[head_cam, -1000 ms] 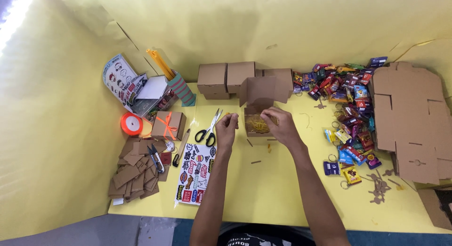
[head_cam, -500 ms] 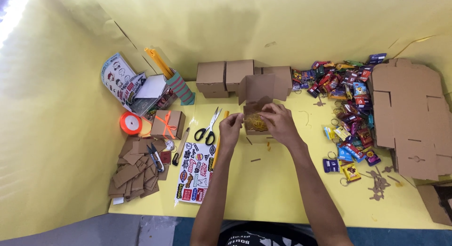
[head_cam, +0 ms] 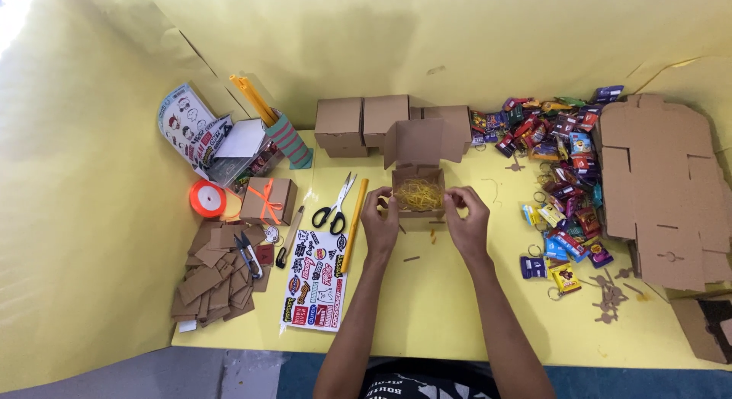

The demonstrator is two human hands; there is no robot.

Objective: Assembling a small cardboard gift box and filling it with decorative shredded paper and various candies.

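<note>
My fingers hide the front corners of the small open box, so I cannot make out how its front wall is folded. My own forearms run out of the bottom edge of the view, and the dark cardboard piece at the far right corner of the counter is cut off by the frame. The little things in the heap of colourful packets are too small for me to tell apart, and the print on the sticker sheet is only a blur of colours.

The box sits in the middle of the counter, straight ahead of me, its lid flap standing up at the back and yellow shredded filling lying inside. My left hand is at its left front corner, fingers curled and pinching the edge of the wall. My right hand is at the right front corner, fingers bent and touching the rim there; whether it truly grips the card or only rests on it I cannot tell.

Just left of my left hand lie a yellow stick and black-handled scissors. Closed brown boxes stand behind the open one, and flat cardboard blanks lie to the right.
</note>
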